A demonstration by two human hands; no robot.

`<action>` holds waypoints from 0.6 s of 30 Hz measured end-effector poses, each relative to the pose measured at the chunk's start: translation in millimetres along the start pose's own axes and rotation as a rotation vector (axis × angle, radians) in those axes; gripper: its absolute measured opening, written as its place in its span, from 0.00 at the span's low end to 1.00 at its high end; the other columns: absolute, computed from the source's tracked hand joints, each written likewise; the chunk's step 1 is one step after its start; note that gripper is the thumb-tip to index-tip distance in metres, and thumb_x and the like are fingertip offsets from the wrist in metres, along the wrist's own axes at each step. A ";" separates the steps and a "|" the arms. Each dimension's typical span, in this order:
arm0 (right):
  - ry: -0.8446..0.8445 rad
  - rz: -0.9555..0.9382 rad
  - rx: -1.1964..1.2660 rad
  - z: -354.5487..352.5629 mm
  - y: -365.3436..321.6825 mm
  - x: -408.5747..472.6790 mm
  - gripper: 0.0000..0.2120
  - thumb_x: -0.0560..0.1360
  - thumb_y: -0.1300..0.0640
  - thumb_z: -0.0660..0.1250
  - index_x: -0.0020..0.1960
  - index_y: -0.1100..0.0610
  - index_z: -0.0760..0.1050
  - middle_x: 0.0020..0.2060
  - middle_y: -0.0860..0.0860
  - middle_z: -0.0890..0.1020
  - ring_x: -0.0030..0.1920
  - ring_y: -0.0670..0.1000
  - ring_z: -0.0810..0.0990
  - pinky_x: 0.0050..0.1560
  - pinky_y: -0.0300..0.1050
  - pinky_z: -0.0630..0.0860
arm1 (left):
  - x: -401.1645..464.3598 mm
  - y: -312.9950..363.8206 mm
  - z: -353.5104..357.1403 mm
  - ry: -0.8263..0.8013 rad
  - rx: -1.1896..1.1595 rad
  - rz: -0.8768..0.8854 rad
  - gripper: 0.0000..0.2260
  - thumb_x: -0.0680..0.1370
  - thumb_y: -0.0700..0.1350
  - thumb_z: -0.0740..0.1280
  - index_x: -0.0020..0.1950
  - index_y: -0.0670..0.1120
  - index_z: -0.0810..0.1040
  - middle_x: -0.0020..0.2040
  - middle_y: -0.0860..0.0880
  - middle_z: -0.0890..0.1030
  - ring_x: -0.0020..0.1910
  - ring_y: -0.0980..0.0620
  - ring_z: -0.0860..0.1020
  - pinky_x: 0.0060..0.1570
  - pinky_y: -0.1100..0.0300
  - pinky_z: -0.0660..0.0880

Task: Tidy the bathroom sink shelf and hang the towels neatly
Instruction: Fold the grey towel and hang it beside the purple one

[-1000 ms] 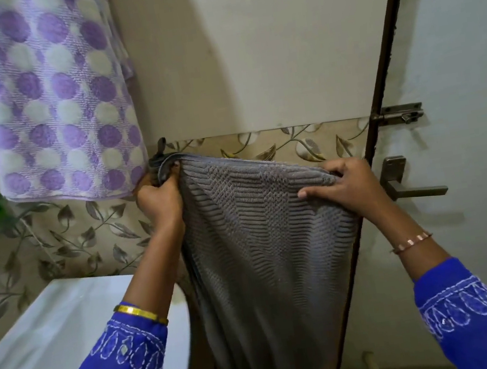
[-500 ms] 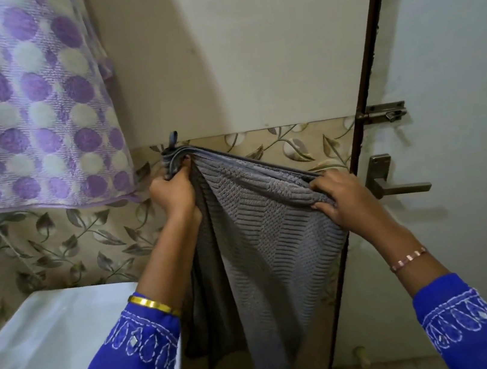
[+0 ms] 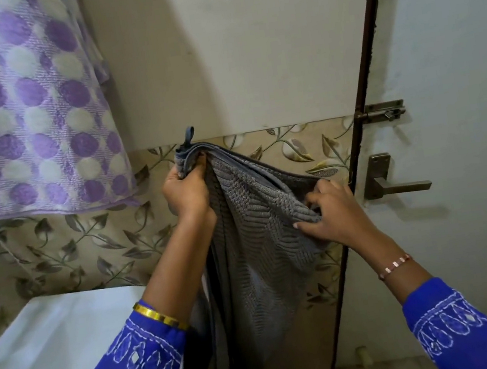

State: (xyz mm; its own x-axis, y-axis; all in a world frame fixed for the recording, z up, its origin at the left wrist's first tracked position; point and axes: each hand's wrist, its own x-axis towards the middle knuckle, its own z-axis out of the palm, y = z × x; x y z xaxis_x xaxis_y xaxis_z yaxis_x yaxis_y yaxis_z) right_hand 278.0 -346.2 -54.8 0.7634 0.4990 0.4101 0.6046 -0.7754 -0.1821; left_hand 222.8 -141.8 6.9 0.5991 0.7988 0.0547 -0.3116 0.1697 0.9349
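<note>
Between both hands (image 3: 187, 189) (image 3: 332, 215), grey towel (image 3: 256, 258) hanging lengthwise downward, loop (image 3: 190, 135) up

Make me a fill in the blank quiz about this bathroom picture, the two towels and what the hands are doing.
1. Both hands grip the top edge of the ____ towel.
2. The hanging towel at upper left has purple and white ____.
3. The left hand wears a ____ bangle at the wrist.
4. The right hand is nearest the door ____.

Missing words: grey; dots; gold; handle
</note>
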 end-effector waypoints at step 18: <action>-0.333 -0.079 0.169 11.9 -29.6 -14.4 0.27 0.72 0.49 0.66 0.68 0.52 0.64 0.41 0.50 0.76 0.40 0.47 0.72 0.28 0.35 0.62 | -14.8 7.1 2.4 -0.004 -0.028 -0.074 0.04 0.71 0.43 0.71 0.37 0.50 0.79 0.41 0.47 0.83 0.49 0.43 0.82 0.54 0.44 0.78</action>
State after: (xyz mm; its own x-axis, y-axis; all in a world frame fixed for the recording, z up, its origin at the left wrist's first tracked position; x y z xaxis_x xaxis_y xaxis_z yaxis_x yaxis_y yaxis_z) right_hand 251.8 -325.9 -66.0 0.7279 0.6749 0.1207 0.6725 -0.6685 -0.3177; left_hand 213.5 -153.8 13.5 0.6247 0.7808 -0.0128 -0.2868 0.2446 0.9262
